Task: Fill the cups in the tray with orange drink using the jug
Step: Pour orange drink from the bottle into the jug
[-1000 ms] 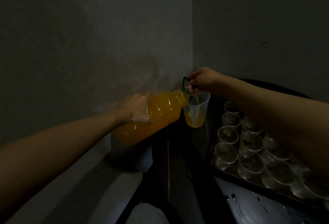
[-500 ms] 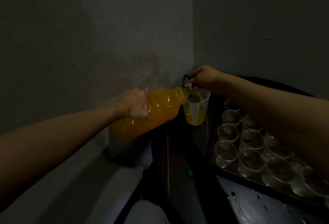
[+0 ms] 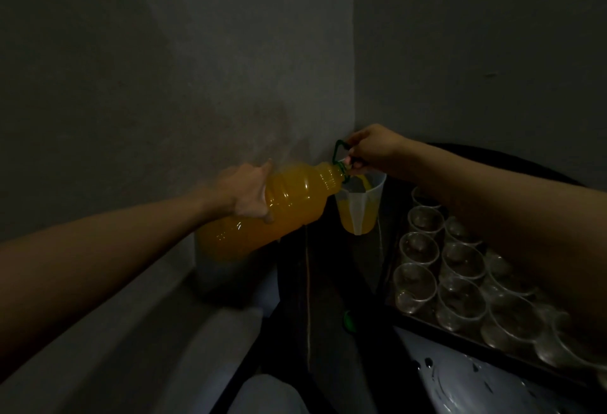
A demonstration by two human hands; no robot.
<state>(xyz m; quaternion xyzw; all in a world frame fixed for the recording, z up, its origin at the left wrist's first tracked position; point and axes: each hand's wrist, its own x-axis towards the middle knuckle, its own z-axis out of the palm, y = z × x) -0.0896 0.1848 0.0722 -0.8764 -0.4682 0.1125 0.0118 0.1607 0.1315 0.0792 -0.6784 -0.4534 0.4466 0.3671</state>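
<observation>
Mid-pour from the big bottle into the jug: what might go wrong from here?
1. Neither hand steadies the jug: the left hand supports the bottle and the right hand pinches its green handle, so a nudge from the neck may tip it.
2. The stream lands near the jug's far wall; more tilt might overshoot toward the cups.
3. In this dim light the jug's level is hard to judge; it may overflow.
</observation>
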